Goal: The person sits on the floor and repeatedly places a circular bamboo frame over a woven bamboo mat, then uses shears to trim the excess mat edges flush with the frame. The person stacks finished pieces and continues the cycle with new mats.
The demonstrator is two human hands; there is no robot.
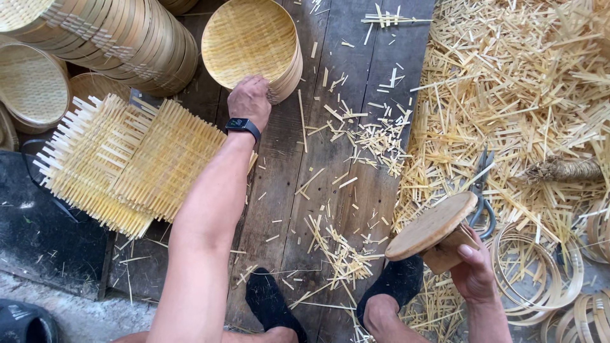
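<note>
My left hand (249,100), with a dark watch on the wrist, reaches forward and grips the lower rim of a round bamboo steamer tray (251,39) standing at the top of the wooden board (330,95). My right hand (473,270) holds a round wooden disc tool (432,225) by its block handle, low at the right. Both of my feet in black socks (273,305) rest on the board below.
Stacked bamboo steamer trays (121,38) lie at top left, woven bamboo mats (127,159) left of my arm. Scissors (481,190) lie in a pile of bamboo offcuts (527,95) at right. Bamboo rings (540,267) sit at bottom right.
</note>
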